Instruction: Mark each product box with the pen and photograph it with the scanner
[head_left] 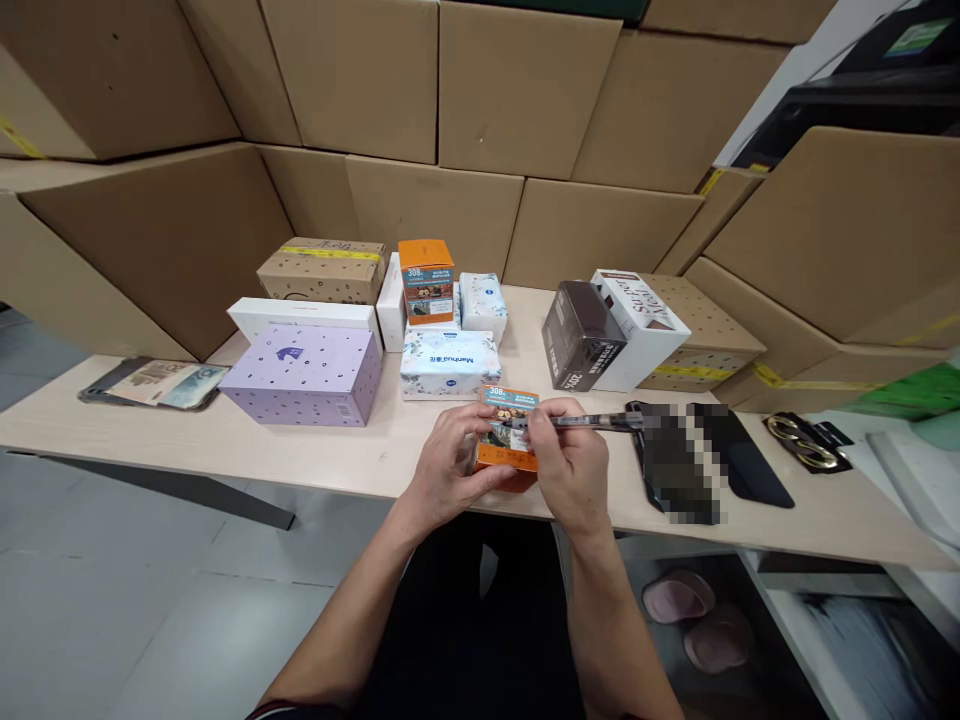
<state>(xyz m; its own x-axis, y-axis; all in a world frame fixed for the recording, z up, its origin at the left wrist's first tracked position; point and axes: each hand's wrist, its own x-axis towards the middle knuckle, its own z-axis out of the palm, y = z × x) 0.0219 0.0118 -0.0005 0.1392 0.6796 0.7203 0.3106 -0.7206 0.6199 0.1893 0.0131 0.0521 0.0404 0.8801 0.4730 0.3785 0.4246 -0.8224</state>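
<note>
- Head view, nearest: the small orange box (508,440) stands at the table's (225,440) near edge, between both hands.
- Left hand (450,465) wraps the box's left side, fingers closed on it, steadying it upright.
- Right hand (571,462), right of the box, has its fingers pinched around a pen (592,421), tip over the box's top label.
- Judged by its printed card walls, the box seems light and stiff but dentable; holding it by its side faces and edges looks safest.
- Just beyond the box lies a soft tissue pack (448,362).
- Farther behind stands a matching taller orange box (426,280).
- Left of the tissue pack sits a lilac box (304,375).
</note>
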